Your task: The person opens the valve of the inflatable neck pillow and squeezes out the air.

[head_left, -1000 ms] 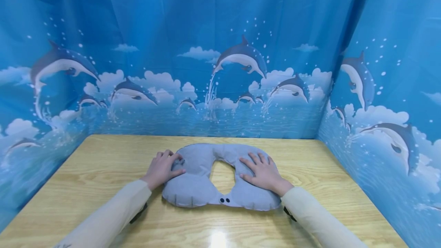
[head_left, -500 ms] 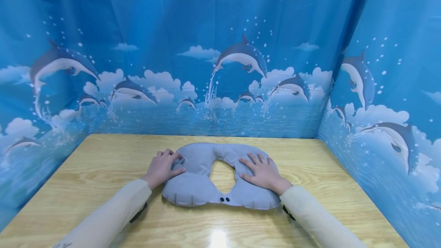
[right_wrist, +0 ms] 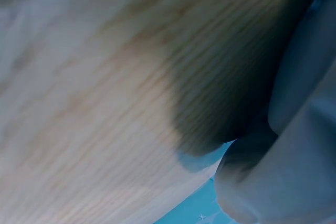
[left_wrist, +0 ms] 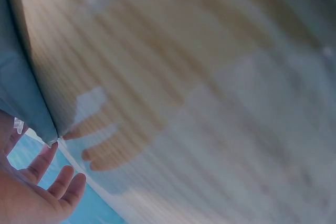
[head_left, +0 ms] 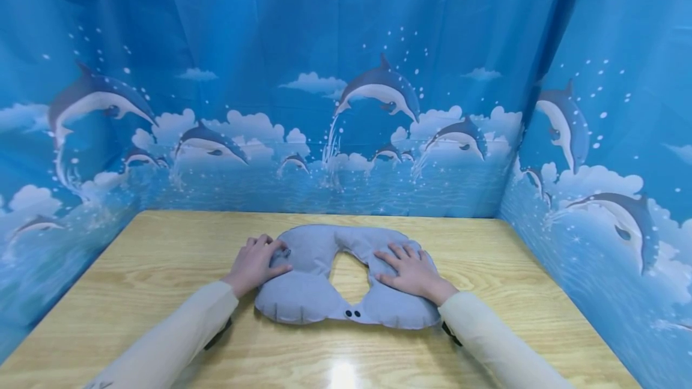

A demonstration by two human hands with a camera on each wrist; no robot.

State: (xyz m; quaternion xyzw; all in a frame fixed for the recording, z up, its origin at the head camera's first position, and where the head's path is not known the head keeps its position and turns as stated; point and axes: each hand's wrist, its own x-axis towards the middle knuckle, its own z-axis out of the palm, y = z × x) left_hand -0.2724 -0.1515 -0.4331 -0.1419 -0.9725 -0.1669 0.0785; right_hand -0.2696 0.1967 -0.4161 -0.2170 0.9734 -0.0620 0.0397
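Note:
A grey inflated neck pillow (head_left: 303, 296) lies on the table, with its central opening showing wood and two dark snaps (head_left: 352, 314) at its front edge. My left hand (head_left: 256, 263) rests at the pillow's left end, thumb on top and fingers loosely bent by its edge. Near the index finger is a small clear valve (head_left: 286, 253), also seen in the left wrist view beside the hand (left_wrist: 39, 187). Over the right half, my right hand (head_left: 413, 272) lies flat with fingers spread. The right wrist view shows the pillow's side (right_wrist: 283, 177); the right fingers are hidden there.
The pale wooden table (head_left: 162, 263) has a glossy top. Blue dolphin-print curtains (head_left: 270, 77) stand behind it and along both sides. Light sleeves (head_left: 184, 329) cover the forearms, with a dark band (head_left: 216, 335) at the left wrist.

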